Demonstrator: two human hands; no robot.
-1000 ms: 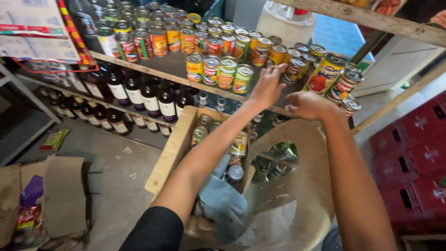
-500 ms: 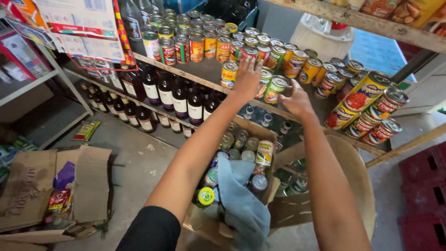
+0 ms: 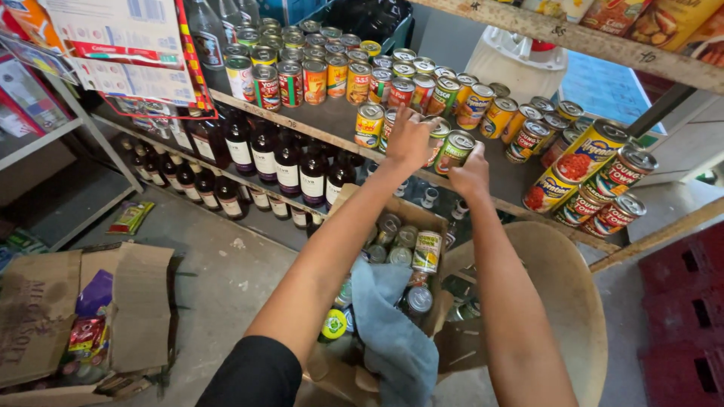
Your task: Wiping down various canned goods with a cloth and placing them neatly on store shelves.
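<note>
My left hand is on a can at the front of the wooden shelf, between a yellow-labelled can and other cans; whether its fingers grip it I cannot tell. My right hand is wrapped around a green-labelled can at the shelf's front edge. Rows of tin cans fill the shelf behind. Under my arms is an open cardboard box holding several cans and a blue cloth.
Dark bottles line the lower shelf and floor. Large red-and-yellow cans lie at the shelf's right end. A flattened carton with packets sits lower left. A beige stool and red crates stand to the right.
The view has closed in on the shelf. Both hands stay at the front row of cans; my right hand has settled around the green-labelled can.
</note>
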